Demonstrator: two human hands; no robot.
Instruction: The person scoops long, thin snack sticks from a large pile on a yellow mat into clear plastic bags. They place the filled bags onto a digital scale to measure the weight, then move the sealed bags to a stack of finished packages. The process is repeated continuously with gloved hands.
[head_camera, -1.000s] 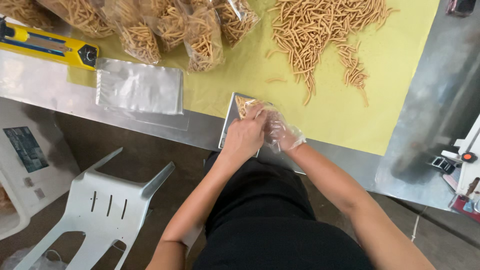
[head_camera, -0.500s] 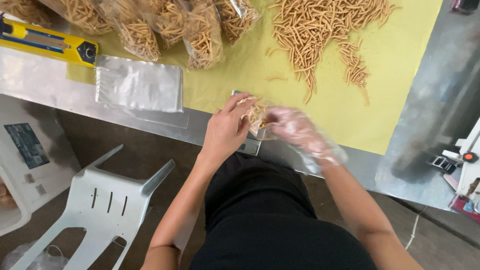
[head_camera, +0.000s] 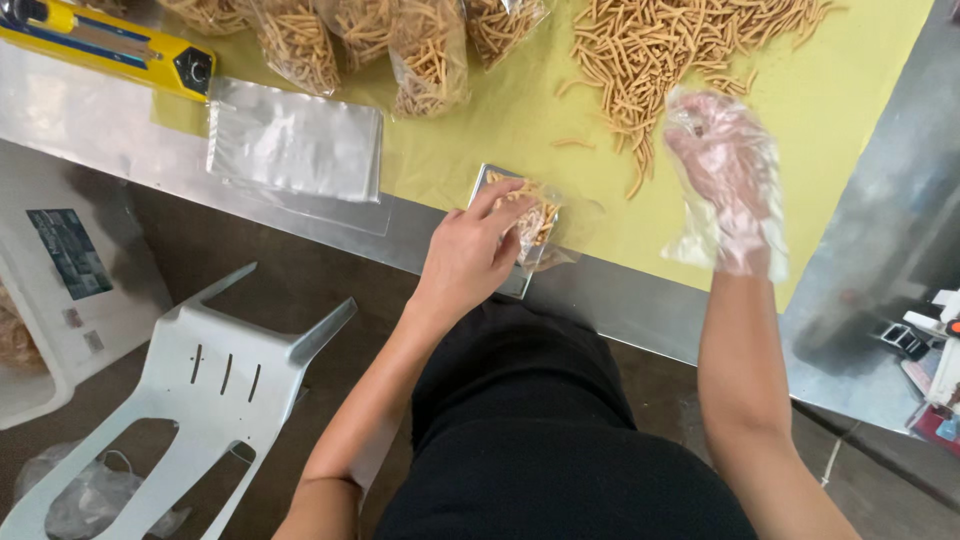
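Four filled snack bags, one stool

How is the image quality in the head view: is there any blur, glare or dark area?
Head view: the gloved right hand looks slightly motion-blurred; the left hand on the small snack bag is sharp; soft glare on the empty clear bags; the floor under the table is dim.
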